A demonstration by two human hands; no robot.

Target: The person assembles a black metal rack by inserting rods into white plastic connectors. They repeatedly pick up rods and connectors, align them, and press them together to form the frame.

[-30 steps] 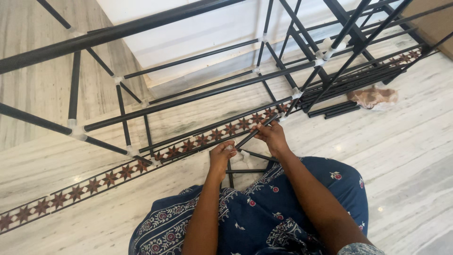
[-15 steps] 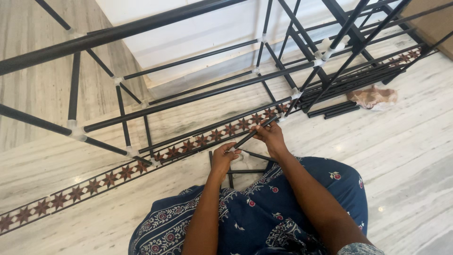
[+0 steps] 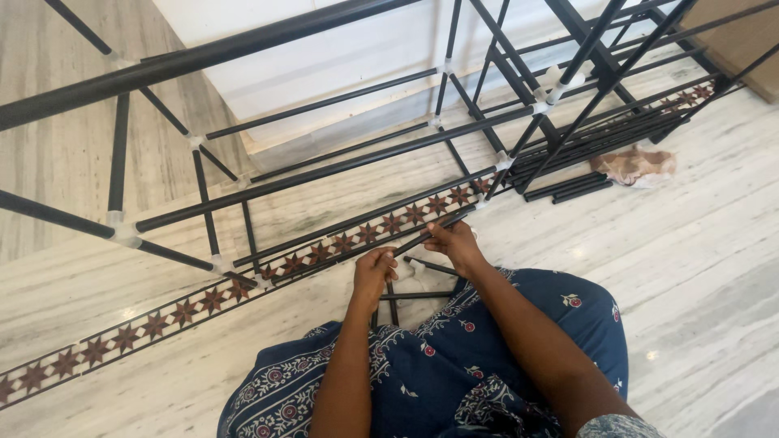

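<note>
Rod (image 3: 434,231) gripped in my right hand (image 3: 454,243), left hand (image 3: 375,272) clamping the white connector (image 3: 403,269); best push straight, no twisting.

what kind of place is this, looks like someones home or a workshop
Most likely a room in a home, not a workshop: a polished marble floor with a star-patterned inlay border, a plain white wall, and a black rod frame the seated person is handling.

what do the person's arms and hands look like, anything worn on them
Both forearms are bare down to the left hand and right hand. No gloves, watch or rings show. A bit of patterned sleeve shows at the right arm's upper edge.
</note>
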